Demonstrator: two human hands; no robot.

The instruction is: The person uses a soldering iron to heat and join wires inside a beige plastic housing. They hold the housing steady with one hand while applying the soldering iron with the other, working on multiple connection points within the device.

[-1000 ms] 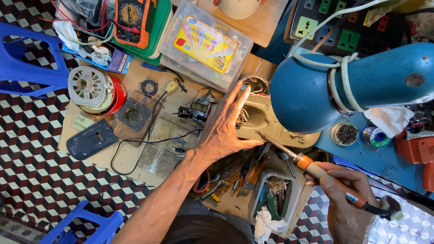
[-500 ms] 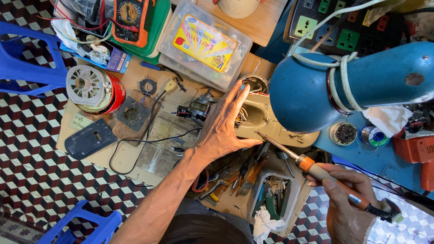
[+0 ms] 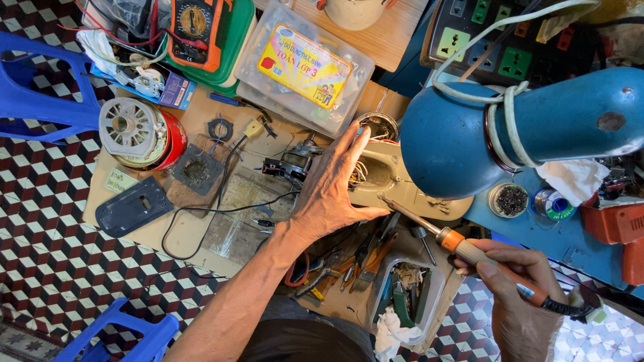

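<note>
Under the blue lamp shade (image 3: 463, 144), mid-worktop, sits a cream plastic housing (image 3: 392, 181) w/ wires bunched in its open cavity. Left hand (image 3: 332, 188) lies flat, fingers spread, palm down on the housing's left end & over the small motor assembly (image 3: 292, 161) beside it; it grips nothing, just presses, prob. to keep the part from sliding under the tool. Right hand (image 3: 520, 295) is closed round the handle of a soldering iron (image 3: 463, 245), held pen-style & low, so the metal tip angles up-left to the housing's lower rim, touching or just short of it; can't tell which. Lamp hangs right over the spot, presumably to light it. Solder spool (image 3: 553, 203) & round tin (image 3: 508, 199) sit just right of the housing. Pliers (image 3: 365, 258) lie below it, between the two hands.
</note>
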